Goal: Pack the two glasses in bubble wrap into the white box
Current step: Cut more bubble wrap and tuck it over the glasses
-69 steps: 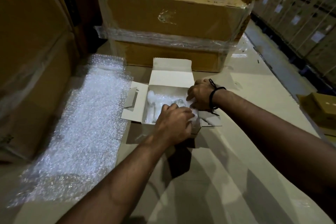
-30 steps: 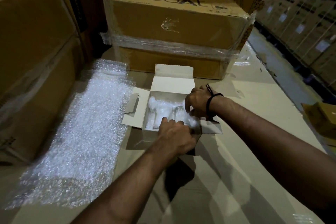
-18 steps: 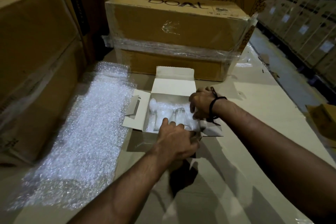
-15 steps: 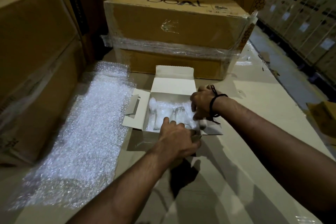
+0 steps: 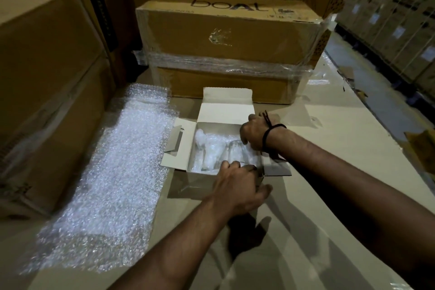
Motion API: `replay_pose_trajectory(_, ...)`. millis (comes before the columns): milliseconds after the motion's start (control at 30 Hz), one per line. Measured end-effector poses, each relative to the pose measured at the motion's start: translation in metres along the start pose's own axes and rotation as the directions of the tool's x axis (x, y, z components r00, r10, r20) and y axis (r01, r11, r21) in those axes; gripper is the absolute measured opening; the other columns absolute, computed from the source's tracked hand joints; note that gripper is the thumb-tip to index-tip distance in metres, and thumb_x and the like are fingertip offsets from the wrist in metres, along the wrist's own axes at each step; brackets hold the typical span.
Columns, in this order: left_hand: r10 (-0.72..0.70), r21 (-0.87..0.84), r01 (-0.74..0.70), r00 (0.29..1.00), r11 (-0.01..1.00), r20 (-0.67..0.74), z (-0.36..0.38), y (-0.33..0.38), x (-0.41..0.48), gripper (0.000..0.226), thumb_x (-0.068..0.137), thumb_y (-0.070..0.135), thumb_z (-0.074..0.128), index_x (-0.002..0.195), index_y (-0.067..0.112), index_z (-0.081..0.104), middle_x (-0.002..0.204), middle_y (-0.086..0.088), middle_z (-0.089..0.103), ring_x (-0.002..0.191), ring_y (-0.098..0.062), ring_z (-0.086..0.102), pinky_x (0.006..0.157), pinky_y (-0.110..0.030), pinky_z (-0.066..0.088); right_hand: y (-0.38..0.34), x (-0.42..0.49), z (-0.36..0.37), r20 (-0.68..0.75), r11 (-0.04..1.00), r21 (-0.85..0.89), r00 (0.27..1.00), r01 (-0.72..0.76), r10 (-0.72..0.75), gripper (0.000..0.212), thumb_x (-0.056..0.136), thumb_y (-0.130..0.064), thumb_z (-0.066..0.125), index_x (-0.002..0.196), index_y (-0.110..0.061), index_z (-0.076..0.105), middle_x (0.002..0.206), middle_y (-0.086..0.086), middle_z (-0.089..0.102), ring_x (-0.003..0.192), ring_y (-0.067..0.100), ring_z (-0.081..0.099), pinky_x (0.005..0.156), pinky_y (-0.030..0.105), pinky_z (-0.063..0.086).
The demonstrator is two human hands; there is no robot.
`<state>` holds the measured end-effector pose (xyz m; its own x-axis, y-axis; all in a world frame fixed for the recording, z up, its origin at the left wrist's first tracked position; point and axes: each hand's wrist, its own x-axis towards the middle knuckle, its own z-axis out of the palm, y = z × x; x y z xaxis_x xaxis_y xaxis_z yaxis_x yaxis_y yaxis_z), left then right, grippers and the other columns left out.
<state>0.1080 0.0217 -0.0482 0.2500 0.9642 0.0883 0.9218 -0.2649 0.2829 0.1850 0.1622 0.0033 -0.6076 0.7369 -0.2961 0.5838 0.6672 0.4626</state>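
Lying in white box, glasses between left hand, right hand fingers

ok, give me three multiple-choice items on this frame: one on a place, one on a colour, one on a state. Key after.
1. Where does the loose bubble wrap sheet lie, relative to the white box?
A. on the person's left of it
B. on the person's right of it
C. on top of the brown carton

2. The cord at the wrist of the right hand is:
A. red
B. black
C. white

3. The white box is:
A. taped shut
B. folded shut, untaped
C. open, with its back flap up

Key:
1 A: the sheet lies flat beside the box's left flap.
2 B: the loop round the wrist is plainly black.
3 C: the wrapped glasses show inside.
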Motion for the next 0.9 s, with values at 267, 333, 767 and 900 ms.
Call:
replay_pose_trajectory(267, -0.017, -0.008, 0.018, 0.996, 1.0, 0.085, -0.005, 0.006, 0.006, 0.049, 0.092, 0.064, 0.037, 0.111, 0.026, 0.061, 0.111, 0.001, 0.067, 0.104, -0.023, 0.053, 0.093, -0.042, 0.028, 0.005, 0.008, 0.003, 0.165, 0.998, -0.018, 0.985, 0.053, -0.049, 0.029, 0.087, -0.037, 0.058, 0.115, -0.031, 0.063, 0.12, -0.016, 0.06, 0.115, 0.019, 0.041, 0.079, 0.03, 0.03)
replay_pose_trajectory(333, 0.009, -0.017, -0.01, 0.998, 1.0, -0.066, -0.003, -0.002, -0.001, 0.048, 0.089, 0.064, 0.037, 0.102, 0.026, 0.065, 0.103, 0.005, 0.069, 0.094, -0.02, 0.054, 0.085, -0.039, 0.03, 0.012, 0.004, 0.002, 0.14, 0.997, 0.052, 0.988, 0.052, -0.059, 0.032, 0.086, -0.05, 0.057, 0.112, -0.033, 0.065, 0.12, -0.013, 0.06, 0.115, 0.019, 0.042, 0.085, 0.033, 0.029)
replay_pose_trajectory(767, -0.093, -0.074, 0.104, 0.987, 0.992, 0.129, -0.018, -0.028, -0.004, 0.053, 0.083, 0.072, 0.041, 0.1, 0.031, 0.071, 0.091, 0.003, 0.071, 0.094, -0.018, 0.06, 0.095, -0.044, 0.033, -0.005, -0.03, 0.01, 0.209, 0.992, 0.077, 0.975, -0.099, 0.081, 0.056, 0.08, -0.068, 0.052, 0.119, -0.028, 0.061, 0.141, -0.002, 0.046, 0.142, 0.027, 0.019, 0.112, 0.059, 0.001)
replay_pose_trajectory(900, -0.207, -0.205, 0.187, 0.975, 0.961, -0.08, -0.022, -0.054, -0.011, 0.033, 0.085, 0.044, 0.055, 0.109, 0.029, 0.073, 0.108, 0.007, 0.072, 0.103, -0.018, 0.06, 0.096, -0.04, 0.042, -0.013, -0.053, 0.016, 0.161, 0.982, 0.142, 0.982, -0.122, 0.099, 0.057, 0.081, -0.07, 0.05, 0.123, -0.031, 0.059, 0.151, -0.003, 0.034, 0.146, 0.025, 0.01, 0.112, 0.06, -0.008)
